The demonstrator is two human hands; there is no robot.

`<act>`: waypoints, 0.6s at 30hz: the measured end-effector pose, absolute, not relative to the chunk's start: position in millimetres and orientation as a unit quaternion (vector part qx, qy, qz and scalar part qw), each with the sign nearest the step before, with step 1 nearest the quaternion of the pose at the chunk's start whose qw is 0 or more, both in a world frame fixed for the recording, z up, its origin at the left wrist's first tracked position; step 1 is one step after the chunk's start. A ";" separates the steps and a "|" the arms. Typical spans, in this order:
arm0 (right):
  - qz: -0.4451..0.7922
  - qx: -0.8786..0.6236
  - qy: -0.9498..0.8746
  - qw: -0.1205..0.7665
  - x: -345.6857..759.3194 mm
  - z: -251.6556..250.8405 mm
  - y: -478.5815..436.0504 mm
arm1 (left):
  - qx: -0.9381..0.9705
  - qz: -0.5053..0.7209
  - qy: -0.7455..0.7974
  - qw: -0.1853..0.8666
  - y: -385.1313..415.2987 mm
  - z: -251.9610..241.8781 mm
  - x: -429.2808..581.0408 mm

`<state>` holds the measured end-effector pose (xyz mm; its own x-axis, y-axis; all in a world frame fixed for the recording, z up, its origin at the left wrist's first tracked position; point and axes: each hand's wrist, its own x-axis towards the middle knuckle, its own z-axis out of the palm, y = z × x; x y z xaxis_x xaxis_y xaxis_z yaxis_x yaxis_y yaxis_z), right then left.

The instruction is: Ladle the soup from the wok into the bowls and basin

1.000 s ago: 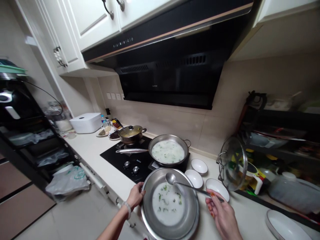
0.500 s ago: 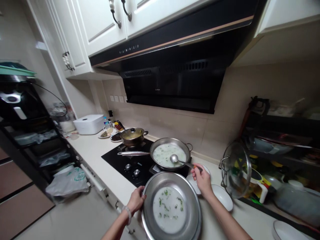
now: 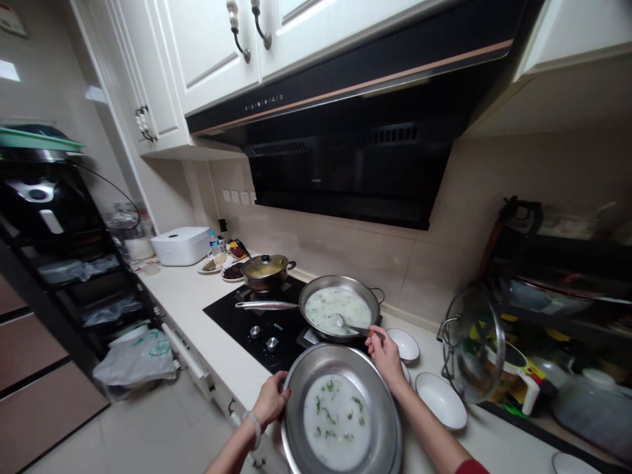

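Observation:
A steel basin [image 3: 385,421] holds milky white liquid with bits of green; my left hand [image 3: 270,399] grips its left rim. Behind it, on the cooktop, stands a wide long-handled pan [image 3: 309,297] of similar white soup with green flecks. My right hand [image 3: 385,355] is closed around the handle of a ladle [image 3: 353,328], whose bowl is dipped in that soup, partly under the surface. White bowls [image 3: 441,400] sit on the counter to the right of my right hand, one partly hidden behind the wrist.
A lidded pot [image 3: 265,272] sits on the black cooktop [image 3: 232,316]. Beyond it are plates of food [image 3: 233,271] and a white box [image 3: 180,245]. The range hood [image 3: 340,164] hangs overhead. At right, a glass lid [image 3: 476,349] leans upright beside a crowded rack.
The ladle's bowl has gone from above or at the soup's surface down into it, and my right hand has shifted slightly left. My left hand keeps its hold on the basin.

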<state>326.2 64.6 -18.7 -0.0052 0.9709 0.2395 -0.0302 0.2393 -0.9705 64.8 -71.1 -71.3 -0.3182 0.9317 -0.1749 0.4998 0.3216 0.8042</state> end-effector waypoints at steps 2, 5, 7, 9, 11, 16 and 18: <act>0.463 -0.433 -0.511 0.580 326.1 -15.7 64.8 | 0.490 0.321 0.745 0.320 -71.7 -71.0 65.1; 0.475 -0.438 -0.469 0.602 327.7 -11.9 65.0 | 0.488 0.334 0.740 0.319 -72.5 -72.0 65.4; 0.478 -0.436 -0.461 0.607 329.6 -11.2 65.0 | 0.487 0.346 0.735 0.321 -72.6 -72.7 65.5; 0.476 -0.434 -0.461 0.610 331.8 -11.5 64.9 | 0.489 0.348 0.734 0.319 -72.2 -72.9 65.4; 0.472 -0.434 -0.466 0.610 334.0 -11.8 64.7 | 0.490 0.344 0.735 0.318 -71.5 -72.9 65.1; 0.456 -0.434 -0.483 0.609 338.1 -9.6 63.5 | 0.496 0.334 0.739 0.311 -70.8 -73.3 64.6; 0.449 -0.436 -0.486 0.610 339.1 -8.4 62.9 | 0.495 0.329 0.742 0.310 -71.0 -73.5 64.8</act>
<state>339.1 62.9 -8.4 0.1247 0.9716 0.2011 -0.1240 0.2164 -0.9684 64.8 -71.0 -73.5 -0.3178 0.9386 -0.1341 0.5315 0.2935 0.7946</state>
